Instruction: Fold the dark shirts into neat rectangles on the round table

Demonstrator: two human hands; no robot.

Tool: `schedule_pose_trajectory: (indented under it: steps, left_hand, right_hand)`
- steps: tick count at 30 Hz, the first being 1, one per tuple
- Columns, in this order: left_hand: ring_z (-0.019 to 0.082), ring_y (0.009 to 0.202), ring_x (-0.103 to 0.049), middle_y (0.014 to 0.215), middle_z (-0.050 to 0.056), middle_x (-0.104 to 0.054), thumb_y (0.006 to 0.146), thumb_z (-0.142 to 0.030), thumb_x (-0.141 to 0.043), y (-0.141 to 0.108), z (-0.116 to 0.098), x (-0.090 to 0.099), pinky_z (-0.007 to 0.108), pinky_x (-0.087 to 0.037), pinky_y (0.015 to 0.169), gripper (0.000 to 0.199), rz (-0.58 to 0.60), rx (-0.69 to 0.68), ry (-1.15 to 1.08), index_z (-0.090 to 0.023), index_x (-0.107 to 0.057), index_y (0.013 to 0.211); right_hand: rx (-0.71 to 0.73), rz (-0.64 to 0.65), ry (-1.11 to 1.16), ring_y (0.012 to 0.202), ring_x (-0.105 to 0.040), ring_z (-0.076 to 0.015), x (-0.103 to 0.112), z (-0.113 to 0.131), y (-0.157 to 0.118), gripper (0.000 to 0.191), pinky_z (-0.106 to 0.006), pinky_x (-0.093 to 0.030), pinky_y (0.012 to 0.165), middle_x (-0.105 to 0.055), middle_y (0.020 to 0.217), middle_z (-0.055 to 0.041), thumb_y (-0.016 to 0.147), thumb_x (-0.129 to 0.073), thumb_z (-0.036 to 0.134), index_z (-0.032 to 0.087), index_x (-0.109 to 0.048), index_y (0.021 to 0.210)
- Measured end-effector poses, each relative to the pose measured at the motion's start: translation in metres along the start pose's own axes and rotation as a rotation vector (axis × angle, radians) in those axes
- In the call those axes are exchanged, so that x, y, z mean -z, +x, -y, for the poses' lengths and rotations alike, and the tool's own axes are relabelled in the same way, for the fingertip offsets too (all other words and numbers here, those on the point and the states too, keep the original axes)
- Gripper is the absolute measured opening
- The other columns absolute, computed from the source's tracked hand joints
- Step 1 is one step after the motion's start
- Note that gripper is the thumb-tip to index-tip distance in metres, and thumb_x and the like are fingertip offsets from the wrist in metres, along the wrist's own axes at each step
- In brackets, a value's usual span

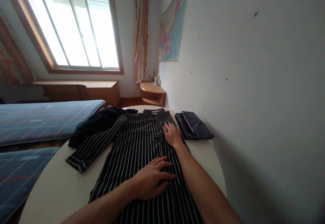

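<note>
A black shirt with white stripes (137,142) lies spread on a round cream table (61,183), its collar at the far side. One sleeve reaches out to the left; the other is not seen extended. My left hand (152,178) rests on the lower middle of the shirt, fingers spread and pointing right. Farther up, my right hand (172,134) lies on the shirt's right side below the collar, fingers stretched out. Neither hand grips anything.
Folded dark clothing (194,125) sits at the table's right edge, by the white wall. A rumpled black garment (93,124) lies at the back left. Beds with blue plaid mats (45,120) stand left; a corner shelf (152,88) is beyond.
</note>
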State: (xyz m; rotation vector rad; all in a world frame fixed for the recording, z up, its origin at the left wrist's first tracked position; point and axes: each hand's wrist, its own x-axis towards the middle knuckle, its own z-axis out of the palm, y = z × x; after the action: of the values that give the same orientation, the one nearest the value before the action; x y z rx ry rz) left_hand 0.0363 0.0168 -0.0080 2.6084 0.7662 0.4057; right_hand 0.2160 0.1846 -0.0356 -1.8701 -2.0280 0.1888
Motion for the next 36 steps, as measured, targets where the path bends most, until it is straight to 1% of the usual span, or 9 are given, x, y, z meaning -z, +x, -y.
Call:
schedule_pose_trajectory:
  steps: [4, 7, 10, 13, 16, 19, 23, 31, 36]
  left_hand:
    - [0.030, 0.145, -0.031, 0.149, 0.004, -0.047, 0.091, -0.023, -0.054, 0.002, 0.000, 0.001, 0.052, -0.030, 0.116, 0.043, 0.013, -0.003, -0.057, -0.031, -0.058, 0.134]
    - [0.026, 0.139, -0.041, 0.148, 0.004, -0.048, 0.095, -0.028, -0.051, -0.001, 0.019, 0.017, 0.047, -0.036, 0.114, 0.037, -0.106, 0.103, 0.012, -0.029, -0.059, 0.131]
    - [0.028, 0.136, -0.043, 0.149, 0.009, -0.046, 0.091, -0.026, -0.055, -0.017, 0.053, 0.039, 0.050, -0.034, 0.113, 0.040, -0.375, 0.381, 0.278, -0.026, -0.057, 0.132]
    - [0.034, 0.138, -0.038, 0.151, 0.018, -0.038, 0.087, -0.024, -0.058, -0.046, 0.087, 0.060, 0.049, -0.037, 0.110, 0.051, -0.523, 0.750, 0.561, -0.015, -0.050, 0.137]
    - [0.035, 0.125, -0.049, 0.143, 0.021, -0.044, 0.085, -0.026, -0.057, -0.075, 0.107, 0.076, 0.046, -0.045, 0.097, 0.059, -0.468, 1.017, 0.709, -0.012, -0.044, 0.141]
    - [0.035, 0.111, -0.056, 0.124, 0.021, -0.056, 0.087, -0.028, -0.051, -0.094, 0.115, 0.088, 0.042, -0.049, 0.085, 0.050, -0.362, 1.172, 0.743, -0.009, -0.050, 0.133]
    - [0.032, 0.100, -0.062, 0.109, 0.018, -0.063, 0.092, -0.024, -0.038, -0.100, 0.112, 0.100, 0.038, -0.050, 0.077, 0.032, -0.327, 1.188, 0.681, -0.010, -0.059, 0.112]
    - [0.033, 0.089, -0.071, 0.102, 0.012, -0.072, 0.096, -0.036, -0.041, -0.086, 0.095, 0.110, 0.041, -0.052, 0.075, 0.032, -0.642, 1.127, 0.463, -0.023, -0.061, 0.117]
    - [0.026, 0.091, -0.072, 0.101, 0.009, -0.075, 0.086, -0.035, -0.061, -0.067, 0.100, 0.095, 0.034, -0.055, 0.078, 0.031, -0.827, 0.852, -0.155, -0.020, -0.061, 0.113]
  right_hand:
    - [0.002, 0.042, 0.000, 0.147, -0.024, -0.0254, 0.001, -0.006, -0.002, 0.063, -0.044, -0.007, 0.120, -0.037, 0.156, -0.0090, 0.102, -0.019, 0.052, 0.017, -0.044, 0.148]
    - [0.017, 0.033, -0.005, 0.147, -0.024, -0.0263, 0.001, -0.011, -0.001, 0.063, -0.046, -0.008, 0.120, -0.036, 0.157, -0.0095, 0.102, -0.020, 0.053, 0.017, -0.045, 0.147]
    - [0.028, 0.032, -0.004, 0.147, -0.024, -0.0261, 0.001, -0.013, 0.000, 0.063, -0.046, -0.008, 0.120, -0.037, 0.156, -0.0096, 0.102, -0.021, 0.053, 0.017, -0.046, 0.147]
    - [0.046, 0.005, 0.029, 0.145, -0.028, -0.0248, 0.001, -0.014, -0.001, 0.061, -0.046, -0.010, 0.120, -0.041, 0.153, -0.0103, 0.102, -0.021, 0.051, 0.017, -0.049, 0.144]
    - [0.089, -0.055, 0.082, 0.141, -0.036, -0.0229, 0.002, -0.014, -0.002, 0.056, -0.047, -0.014, 0.119, -0.048, 0.149, -0.0104, 0.103, -0.023, 0.047, 0.018, -0.056, 0.138]
    - [0.110, -0.087, 0.114, 0.139, -0.040, -0.0219, 0.002, -0.013, -0.003, 0.052, -0.049, -0.016, 0.119, -0.052, 0.146, -0.0098, 0.103, -0.025, 0.045, 0.020, -0.060, 0.132]
    - [0.103, -0.068, 0.111, 0.139, -0.040, -0.0225, 0.002, -0.013, -0.004, 0.049, -0.052, -0.016, 0.119, -0.052, 0.145, -0.0102, 0.103, -0.026, 0.043, 0.021, -0.061, 0.129]
    - [0.109, -0.070, 0.096, 0.137, -0.042, -0.0234, 0.002, -0.012, -0.007, 0.046, -0.054, -0.018, 0.118, -0.053, 0.144, -0.0085, 0.103, -0.028, 0.041, 0.022, -0.063, 0.125]
    - [0.109, -0.066, 0.097, 0.137, -0.042, -0.0235, 0.001, -0.013, -0.006, 0.045, -0.053, -0.017, 0.118, -0.053, 0.145, -0.0076, 0.103, -0.027, 0.041, 0.023, -0.063, 0.125]
